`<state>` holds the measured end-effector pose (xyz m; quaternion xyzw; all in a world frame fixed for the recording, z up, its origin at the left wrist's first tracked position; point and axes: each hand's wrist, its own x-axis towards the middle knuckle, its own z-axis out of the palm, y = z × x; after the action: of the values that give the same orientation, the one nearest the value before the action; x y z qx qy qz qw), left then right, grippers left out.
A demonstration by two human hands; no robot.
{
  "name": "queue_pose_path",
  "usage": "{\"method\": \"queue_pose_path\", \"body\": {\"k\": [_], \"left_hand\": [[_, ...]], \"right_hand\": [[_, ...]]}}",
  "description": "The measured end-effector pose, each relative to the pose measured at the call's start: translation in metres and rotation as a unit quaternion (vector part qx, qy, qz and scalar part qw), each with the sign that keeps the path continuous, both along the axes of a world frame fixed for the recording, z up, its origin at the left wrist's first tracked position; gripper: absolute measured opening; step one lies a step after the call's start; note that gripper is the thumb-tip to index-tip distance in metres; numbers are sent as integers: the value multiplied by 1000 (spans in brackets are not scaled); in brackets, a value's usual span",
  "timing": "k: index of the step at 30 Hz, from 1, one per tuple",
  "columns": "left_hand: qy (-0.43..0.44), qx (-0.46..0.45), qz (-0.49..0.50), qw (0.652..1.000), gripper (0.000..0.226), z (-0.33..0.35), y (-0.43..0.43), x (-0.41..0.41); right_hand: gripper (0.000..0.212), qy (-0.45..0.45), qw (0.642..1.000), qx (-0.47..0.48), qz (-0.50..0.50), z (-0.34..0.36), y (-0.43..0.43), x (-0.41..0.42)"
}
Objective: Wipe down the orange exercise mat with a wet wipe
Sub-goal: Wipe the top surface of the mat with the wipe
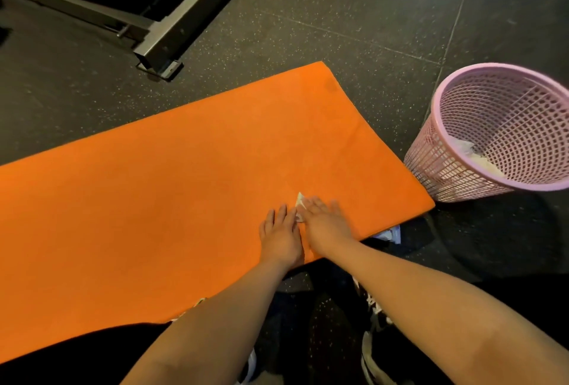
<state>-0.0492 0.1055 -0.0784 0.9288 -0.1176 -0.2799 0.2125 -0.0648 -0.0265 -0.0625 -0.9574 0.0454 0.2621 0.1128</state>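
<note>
The orange exercise mat [154, 199] lies flat on the floor, a white wet wipe [300, 201] near its right end.

bare left hand [280, 238]: flat, palm down, fingers straight | bare right hand [324, 221]: flat, palm down, fingers extended, slightly blurred, just beside left | forearms: bare, stretched forward, converging

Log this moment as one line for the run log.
phase: wiping | left hand: flat on orange mat | right hand: flat, pressing wet wipe on mat | pink basket: beside mat's right end
</note>
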Motion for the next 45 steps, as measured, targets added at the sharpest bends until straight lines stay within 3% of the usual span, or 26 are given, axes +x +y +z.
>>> {"method": "queue_pose_path", "body": {"k": [5, 9, 11, 14, 16, 21, 25, 27, 32, 37, 42, 45], "left_hand": [[-3, 24, -3, 1000, 51, 11, 3, -17], [15, 23, 0, 1000, 51, 14, 0, -30], [15, 18, -11, 1000, 51, 17, 1, -32], [16, 24, -20, 999, 51, 20, 5, -30], [18, 30, -27, 999, 51, 22, 6, -27], [17, 30, -20, 999, 51, 20, 10, -23], [8, 48, -22, 999, 52, 21, 10, -10], [10, 57, -18, 998, 51, 20, 6, -2], [24, 76, -4, 997, 52, 13, 7, 18], [7, 84, 7, 996, 51, 2, 1, 35], [3, 71, 6, 997, 52, -7, -6, 53], [-13, 66, -6, 998, 51, -12, -9, 66]], "right_hand": [[63, 9, 996, -34, -88, 14, -2, -13], [57, -10, 999, 30, -36, 8, 16, -39], [57, -11, 1000, 18, -16, 7, 4, -42], [62, 13, 997, -43, -71, 15, -11, -35], [64, 28, 995, -34, -90, 22, -4, -30], [59, 35, 998, 55, 10, 10, 12, -30], [63, 36, 998, -18, -53, 10, -3, -9], [61, 42, 995, -1, -89, 12, 5, 0], [57, 18, 998, 59, -10, -9, 9, 12], [56, 0, 992, 16, -125, -16, -13, 41], [54, -15, 999, 36, -27, -31, 5, 61], [55, -12, 995, -19, -93, -38, -23, 88]]}}
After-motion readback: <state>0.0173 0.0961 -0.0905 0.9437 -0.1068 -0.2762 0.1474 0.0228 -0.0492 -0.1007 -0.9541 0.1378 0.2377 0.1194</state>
